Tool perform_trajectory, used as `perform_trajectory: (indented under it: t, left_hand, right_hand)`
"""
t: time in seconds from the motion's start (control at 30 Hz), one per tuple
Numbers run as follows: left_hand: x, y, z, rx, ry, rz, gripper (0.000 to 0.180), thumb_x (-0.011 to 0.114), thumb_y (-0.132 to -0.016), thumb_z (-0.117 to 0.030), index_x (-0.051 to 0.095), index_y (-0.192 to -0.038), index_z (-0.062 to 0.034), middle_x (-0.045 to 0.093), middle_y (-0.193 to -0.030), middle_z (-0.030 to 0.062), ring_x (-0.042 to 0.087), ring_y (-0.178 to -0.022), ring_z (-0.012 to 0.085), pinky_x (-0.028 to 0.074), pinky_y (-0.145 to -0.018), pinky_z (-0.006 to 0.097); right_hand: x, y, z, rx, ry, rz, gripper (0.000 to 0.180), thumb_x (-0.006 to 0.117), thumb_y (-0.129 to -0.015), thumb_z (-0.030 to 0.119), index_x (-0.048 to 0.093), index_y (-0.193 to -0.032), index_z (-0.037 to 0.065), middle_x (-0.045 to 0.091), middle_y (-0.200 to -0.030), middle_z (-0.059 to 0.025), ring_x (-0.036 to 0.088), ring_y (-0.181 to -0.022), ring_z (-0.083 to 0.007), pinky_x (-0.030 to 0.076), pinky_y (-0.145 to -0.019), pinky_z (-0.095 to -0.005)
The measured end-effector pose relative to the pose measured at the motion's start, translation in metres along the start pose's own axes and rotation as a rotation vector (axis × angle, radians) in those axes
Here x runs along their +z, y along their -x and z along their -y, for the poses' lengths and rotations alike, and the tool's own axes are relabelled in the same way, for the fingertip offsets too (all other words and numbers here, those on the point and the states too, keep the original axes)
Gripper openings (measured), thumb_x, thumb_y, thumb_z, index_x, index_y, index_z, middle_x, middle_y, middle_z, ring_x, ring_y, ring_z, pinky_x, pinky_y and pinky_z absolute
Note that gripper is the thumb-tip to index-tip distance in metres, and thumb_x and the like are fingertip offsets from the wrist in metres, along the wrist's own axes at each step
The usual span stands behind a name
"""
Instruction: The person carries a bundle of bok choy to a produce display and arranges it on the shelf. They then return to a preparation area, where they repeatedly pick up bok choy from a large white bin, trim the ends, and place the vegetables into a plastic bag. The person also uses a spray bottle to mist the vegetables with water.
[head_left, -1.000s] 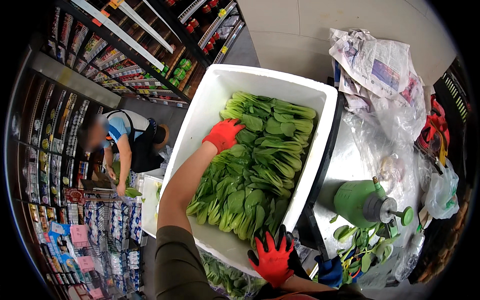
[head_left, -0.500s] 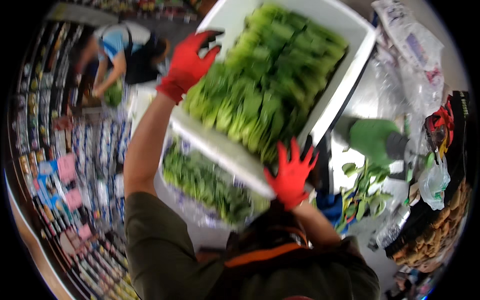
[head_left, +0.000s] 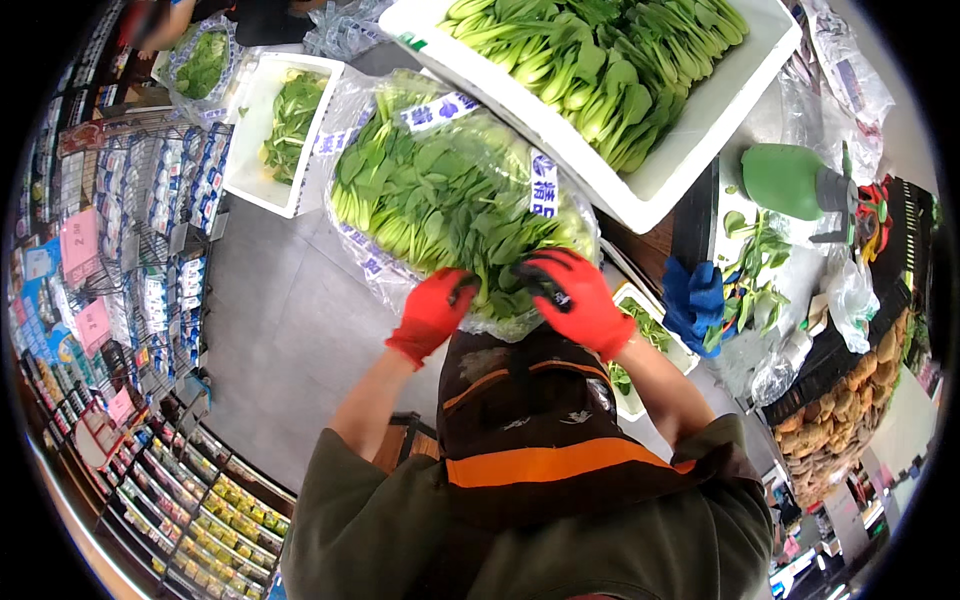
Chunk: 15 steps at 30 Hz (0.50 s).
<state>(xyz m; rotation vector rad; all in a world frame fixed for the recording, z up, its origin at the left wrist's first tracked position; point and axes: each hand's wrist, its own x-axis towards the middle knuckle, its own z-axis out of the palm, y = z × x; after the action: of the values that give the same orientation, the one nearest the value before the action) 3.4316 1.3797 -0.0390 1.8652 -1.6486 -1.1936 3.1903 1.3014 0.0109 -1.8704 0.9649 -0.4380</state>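
Green bok choy (head_left: 440,190) fills a large clear plastic bag (head_left: 545,190) with white and purple printed bands, spread wide in front of me. At its near edge my left hand (head_left: 435,310), in a red glove with dark fingertips, has its fingers curled round leaves. My right hand (head_left: 578,300), gloved the same way, bends its fingers over bok choy a little to the right. Some of both hands' fingertips are hidden among the leaves and plastic. Beyond the bag, a white foam box (head_left: 660,205) holds rows of bok choy, with neither hand touching it.
A smaller white box (head_left: 238,180) with greens stands far left, near a rack of packaged goods (head_left: 150,260). To the right are a green spray bottle (head_left: 785,180), a blue glove (head_left: 692,300) and loose leaves (head_left: 755,265). Another white box of greens (head_left: 650,325) sits by my right forearm.
Both hands have left the foam box and come down to the near edge of the bagged bok choy. The foam box now appears higher and farther right; the bag is fully in view.
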Motion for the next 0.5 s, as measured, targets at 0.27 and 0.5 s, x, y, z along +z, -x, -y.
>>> perform_trajectory:
  t: [0.27,0.5]
  left_hand:
    - [0.029,0.048,0.046,0.117,-0.472,0.246,0.024,0.061,-0.083,-0.033,0.065,-0.09,-0.0101,0.064,-0.089,0.0101,0.059,-0.091,0.0313,0.042,-0.089,0.047]
    - [0.0,0.067,0.029,0.408,-0.542,0.293,0.027,0.064,-0.08,-0.033,0.066,-0.095,-0.0115,0.061,-0.104,0.011,0.052,-0.106,0.0323,0.032,-0.102,0.052]
  right_hand:
    - [0.069,0.029,-0.017,0.229,0.913,0.912,0.025,0.054,-0.079,0.026,0.071,-0.09,0.012,0.068,-0.097,-0.0134,0.061,-0.096,-0.0315,0.043,-0.087,-0.0398]
    - [0.072,0.042,0.006,0.24,1.041,0.969,0.029,0.053,-0.082,0.027,0.068,-0.101,0.011,0.066,-0.107,-0.0114,0.057,-0.106,-0.0297,0.036,-0.098,-0.045]
